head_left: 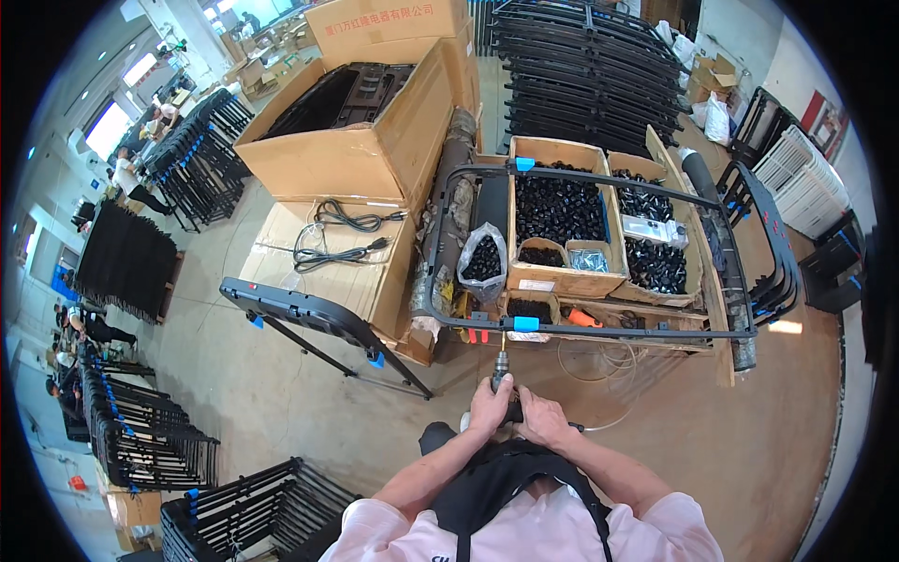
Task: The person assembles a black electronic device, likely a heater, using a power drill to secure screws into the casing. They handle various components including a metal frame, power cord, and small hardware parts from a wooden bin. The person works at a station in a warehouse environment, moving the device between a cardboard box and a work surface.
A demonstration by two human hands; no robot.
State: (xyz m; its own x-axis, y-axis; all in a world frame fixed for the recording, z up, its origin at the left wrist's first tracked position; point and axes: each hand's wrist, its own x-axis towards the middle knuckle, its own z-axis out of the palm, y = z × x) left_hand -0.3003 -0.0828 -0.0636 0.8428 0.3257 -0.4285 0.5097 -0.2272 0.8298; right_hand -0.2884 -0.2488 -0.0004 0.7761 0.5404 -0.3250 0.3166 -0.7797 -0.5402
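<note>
Drill (502, 362) is partly hidden by left hand (488, 405) and right hand (543, 419).

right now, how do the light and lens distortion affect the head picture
In the head view, the far windows at upper left are washed out; also there, a bright patch lights the glossy brown floor at right, whose edge curves with the fisheye; same view, the handheld drill with grey metal chuck looks fairly sharp.
</note>
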